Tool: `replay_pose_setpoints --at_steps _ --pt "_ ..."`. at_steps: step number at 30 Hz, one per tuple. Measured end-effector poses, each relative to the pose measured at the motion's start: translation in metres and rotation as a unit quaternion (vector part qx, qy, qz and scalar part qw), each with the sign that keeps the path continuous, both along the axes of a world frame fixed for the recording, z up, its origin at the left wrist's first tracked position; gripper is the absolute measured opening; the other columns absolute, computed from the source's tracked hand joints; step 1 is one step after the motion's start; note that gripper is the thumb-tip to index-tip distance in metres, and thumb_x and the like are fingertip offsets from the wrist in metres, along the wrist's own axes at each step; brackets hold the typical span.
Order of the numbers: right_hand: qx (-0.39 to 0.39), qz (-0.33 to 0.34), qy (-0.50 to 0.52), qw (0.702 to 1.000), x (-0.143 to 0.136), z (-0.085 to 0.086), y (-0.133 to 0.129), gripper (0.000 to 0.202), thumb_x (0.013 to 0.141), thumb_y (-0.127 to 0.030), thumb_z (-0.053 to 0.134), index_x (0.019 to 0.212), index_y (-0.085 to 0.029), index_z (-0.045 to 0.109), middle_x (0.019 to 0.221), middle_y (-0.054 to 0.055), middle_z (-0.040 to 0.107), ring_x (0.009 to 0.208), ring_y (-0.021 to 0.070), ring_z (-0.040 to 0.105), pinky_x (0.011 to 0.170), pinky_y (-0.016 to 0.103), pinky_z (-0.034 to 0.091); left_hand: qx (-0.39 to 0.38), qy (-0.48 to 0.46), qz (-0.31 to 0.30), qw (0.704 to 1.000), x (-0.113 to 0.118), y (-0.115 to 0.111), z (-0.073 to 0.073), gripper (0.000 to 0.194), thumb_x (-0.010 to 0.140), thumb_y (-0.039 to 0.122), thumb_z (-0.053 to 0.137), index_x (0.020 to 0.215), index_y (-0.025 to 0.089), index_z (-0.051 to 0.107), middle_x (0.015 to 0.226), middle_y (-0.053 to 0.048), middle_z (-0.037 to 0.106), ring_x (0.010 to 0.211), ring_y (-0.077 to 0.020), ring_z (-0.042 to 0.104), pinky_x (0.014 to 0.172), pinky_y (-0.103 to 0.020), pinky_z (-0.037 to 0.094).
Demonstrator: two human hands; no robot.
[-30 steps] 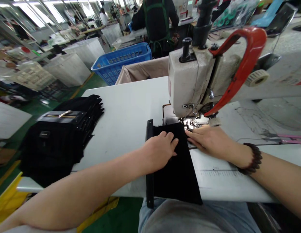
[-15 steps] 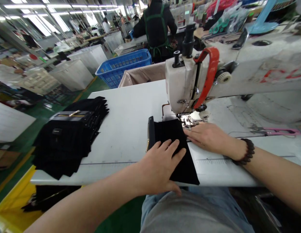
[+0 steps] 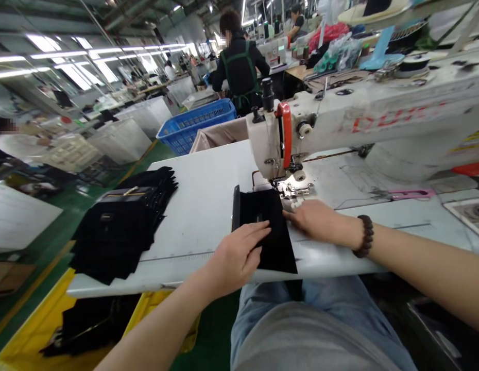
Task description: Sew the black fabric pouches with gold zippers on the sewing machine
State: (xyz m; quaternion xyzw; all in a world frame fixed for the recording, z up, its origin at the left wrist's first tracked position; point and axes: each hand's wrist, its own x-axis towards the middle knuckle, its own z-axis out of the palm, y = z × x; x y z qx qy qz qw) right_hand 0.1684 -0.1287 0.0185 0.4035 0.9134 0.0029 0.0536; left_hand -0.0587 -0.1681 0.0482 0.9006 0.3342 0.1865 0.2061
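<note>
A black fabric piece lies on the white sewing table, its far end under the presser foot of the sewing machine. My left hand rests on the piece's near left part, fingers pinching a raised fold of the cloth. My right hand, with a bead bracelet on its wrist, lies flat against the piece's right edge just in front of the presser foot.
A stack of black fabric pieces sits at the table's left. A yellow bin with black pieces stands below it. Pink scissors lie at the right. Behind are a blue crate and a person in a green apron.
The view has risen and pulled back. My left hand has slid toward me along the cloth and now lifts a fold. My right hand stays by the presser foot.
</note>
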Motion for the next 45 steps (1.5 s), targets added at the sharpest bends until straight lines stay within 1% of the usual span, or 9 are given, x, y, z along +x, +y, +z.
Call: replay_pose_setpoints --at_steps 5,10,13,17,27,33,37,40,45 --pt "0.013 0.066 0.114 0.991 0.004 -0.013 -0.07 0.009 0.078 -0.012 0.052 0.074 -0.016 0.059 0.063 0.002 0.059 0.054 0.0142 0.049 0.055 0.03 0.027 0.066 0.03 -0.083 0.994 0.018 -0.014 -0.015 0.035 0.083 0.003 0.037 0.113 0.002 0.055 0.117 -0.017 0.057 0.111 -0.0213 0.052 0.096 -0.036 0.046" --pt "0.134 0.003 0.248 0.96 -0.004 -0.036 -0.109 0.016 0.087 -0.013 0.044 0.085 -0.013 0.061 0.063 0.001 0.054 0.057 0.0145 0.046 0.057 0.031 0.028 0.043 -0.038 -0.062 0.996 0.016 -0.018 -0.033 0.027 0.087 0.009 0.041 0.107 0.005 0.058 0.108 -0.014 0.061 0.102 -0.0172 0.056 0.09 -0.032 0.05" --pt "0.167 -0.007 0.294 0.941 -0.01 -0.044 -0.109 0.019 0.088 -0.013 0.044 0.096 -0.01 0.061 0.062 0.001 0.052 0.057 0.0141 0.044 0.056 0.03 0.03 0.025 -0.072 -0.041 0.996 0.013 -0.017 -0.035 0.026 0.086 0.009 0.042 0.105 0.006 0.059 0.106 -0.012 0.062 0.101 -0.016 0.057 0.089 -0.032 0.051" --pt "0.186 0.026 0.323 0.928 -0.011 -0.046 -0.104 0.018 0.086 -0.009 0.045 0.093 -0.008 0.061 0.062 0.002 0.052 0.057 0.0136 0.043 0.055 0.03 0.03 0.039 -0.079 -0.046 0.995 0.011 -0.017 -0.032 0.025 0.085 0.008 0.043 0.103 0.006 0.06 0.105 -0.012 0.063 0.1 -0.0162 0.058 0.087 -0.032 0.052" --pt "0.235 0.019 0.34 0.91 -0.009 -0.048 -0.107 0.012 0.084 -0.008 0.049 0.08 -0.014 0.058 0.056 -0.001 0.049 0.055 0.0115 0.041 0.055 0.028 0.031 0.148 0.037 -0.097 0.983 0.013 -0.022 -0.032 0.026 0.085 0.006 0.04 0.103 0.001 0.059 0.106 -0.014 0.062 0.102 -0.0204 0.056 0.092 -0.035 0.05" --pt "0.227 0.021 0.362 0.904 -0.012 -0.044 -0.105 0.015 0.082 -0.007 0.051 0.071 -0.017 0.055 0.055 -0.002 0.049 0.054 0.0112 0.041 0.055 0.027 0.032 0.222 0.069 -0.102 0.967 0.016 -0.024 -0.039 0.027 0.089 0.02 0.046 0.101 0.0 0.06 0.102 -0.015 0.064 0.097 -0.021 0.059 0.089 -0.033 0.052" --pt "0.225 0.02 0.371 0.901 -0.012 -0.039 -0.104 0.012 0.08 -0.006 0.052 0.074 -0.016 0.056 0.054 -0.002 0.05 0.052 0.0114 0.042 0.054 0.028 0.033 0.278 0.088 -0.094 0.952 0.018 -0.027 -0.044 0.024 0.089 0.011 0.042 0.101 0.0 0.06 0.105 -0.016 0.063 0.096 -0.0214 0.06 0.087 -0.032 0.052" --pt "0.213 0.009 0.378 0.901 -0.011 -0.037 -0.104 0.01 0.081 -0.009 0.052 0.078 -0.017 0.057 0.057 -0.001 0.053 0.054 0.0122 0.045 0.054 0.028 0.034 0.28 0.106 -0.099 0.949 0.018 -0.029 -0.043 0.027 0.089 0.009 0.037 0.103 -0.001 0.059 0.109 -0.018 0.061 0.097 -0.0212 0.06 0.086 -0.033 0.052" --pt "0.188 0.012 0.363 0.913 -0.009 -0.037 -0.104 0.023 0.083 -0.008 0.05 0.105 -0.013 0.054 0.07 0.004 0.059 0.062 0.0147 0.049 0.056 0.03 0.036 0.304 0.1 -0.102 0.942 0.02 -0.029 -0.036 0.031 0.089 0.008 0.034 0.102 -0.002 0.059 0.108 -0.019 0.062 0.095 -0.021 0.06 0.087 -0.031 0.051"
